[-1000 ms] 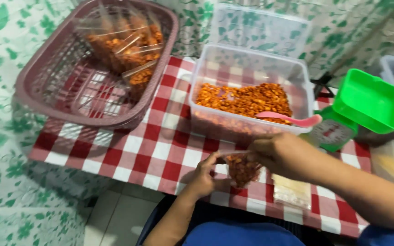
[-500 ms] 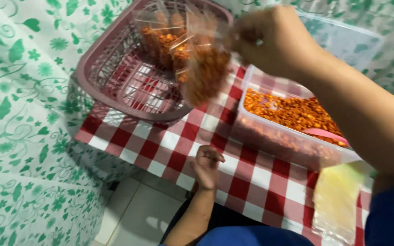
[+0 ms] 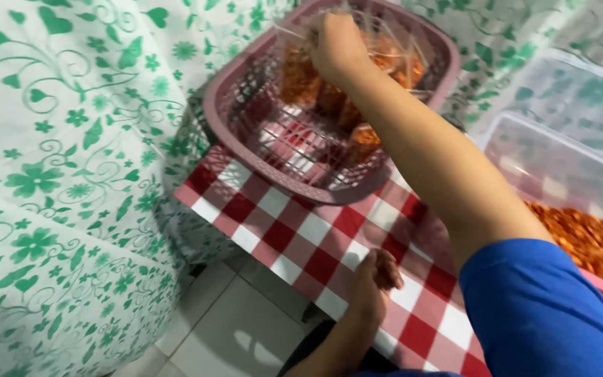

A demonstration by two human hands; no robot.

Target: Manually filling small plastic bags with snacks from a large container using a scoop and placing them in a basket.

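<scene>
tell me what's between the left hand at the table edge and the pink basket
In the head view, only bare red-and-white checked tablecloth lies between the left hand and the pink basket. The right hand is over the basket among the snack bags.

A home snack-packing corner: a red-checked tablecloth (image 3: 315, 237) covers a small table, green floral fabric (image 3: 64, 174) hangs at nine o'clock, a pink mesh basket (image 3: 246, 139) at twelve, a clear tub (image 3: 560, 174) at three.
</scene>
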